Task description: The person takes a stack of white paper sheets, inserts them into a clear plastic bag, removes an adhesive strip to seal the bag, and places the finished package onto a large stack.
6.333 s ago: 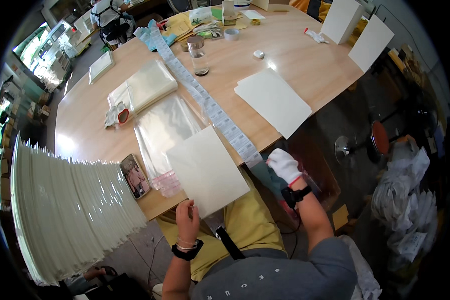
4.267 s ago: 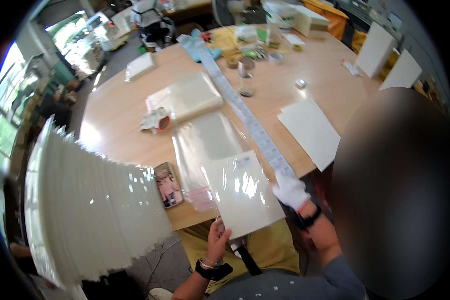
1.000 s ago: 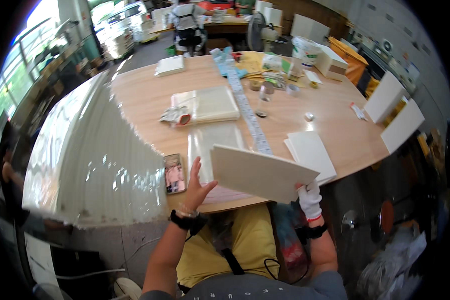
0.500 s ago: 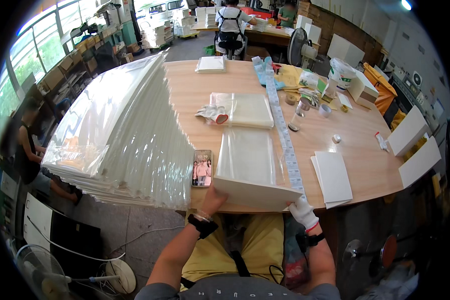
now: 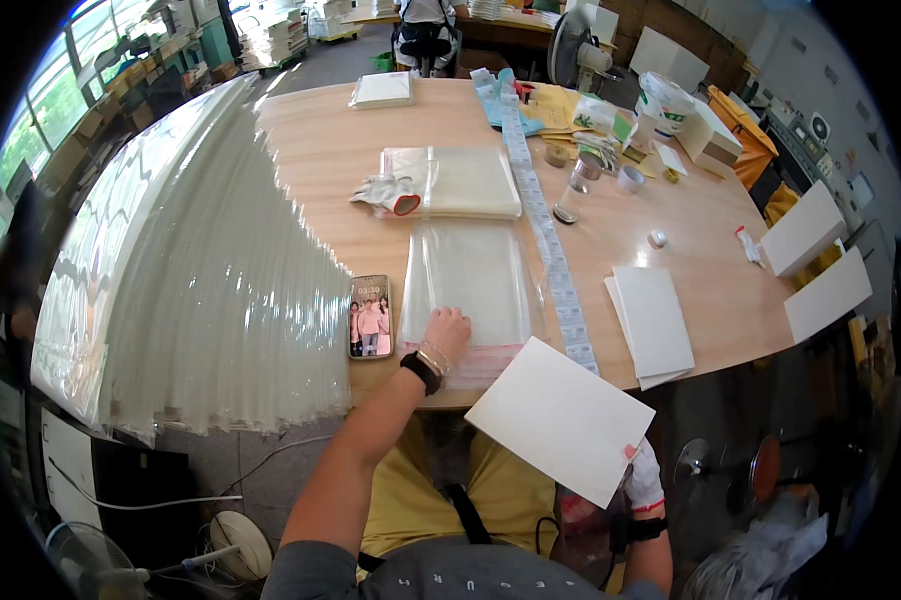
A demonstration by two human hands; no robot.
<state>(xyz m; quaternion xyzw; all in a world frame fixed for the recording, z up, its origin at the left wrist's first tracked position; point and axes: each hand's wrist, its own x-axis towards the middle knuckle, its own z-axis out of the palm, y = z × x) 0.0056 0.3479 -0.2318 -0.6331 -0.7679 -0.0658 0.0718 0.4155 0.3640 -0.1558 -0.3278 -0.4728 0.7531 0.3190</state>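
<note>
My left hand (image 5: 449, 335), bare, rests on the near part of a stack of clear plastic bags (image 5: 468, 270). Its fingers are bent on the film, and I see nothing lifted in them. A pinkish strip (image 5: 486, 362) shows along the bags' near edge. In my gloved right hand (image 5: 645, 474), closed on one corner, is a white rectangular board (image 5: 561, 420). The board tilts out over my lap, past the table's front edge. The glove leaves some fingertips bare. Two or more similar white boards (image 5: 656, 325) lie to the right on the table.
Tall piled clear plastic sleeves (image 5: 211, 270) fill the left side, beside a phone (image 5: 371, 316). Farther back lie more bags (image 5: 466, 182) with a glove (image 5: 386, 194). A label strip (image 5: 551, 245) runs lengthwise. A glass jar (image 5: 573, 195), tape rolls (image 5: 631, 179) and a bucket (image 5: 663, 105) stand right.
My left hand has let go of the white board and moved onto the plastic bags. My right hand has drawn the board down to the right and turned it. The view has shifted.
</note>
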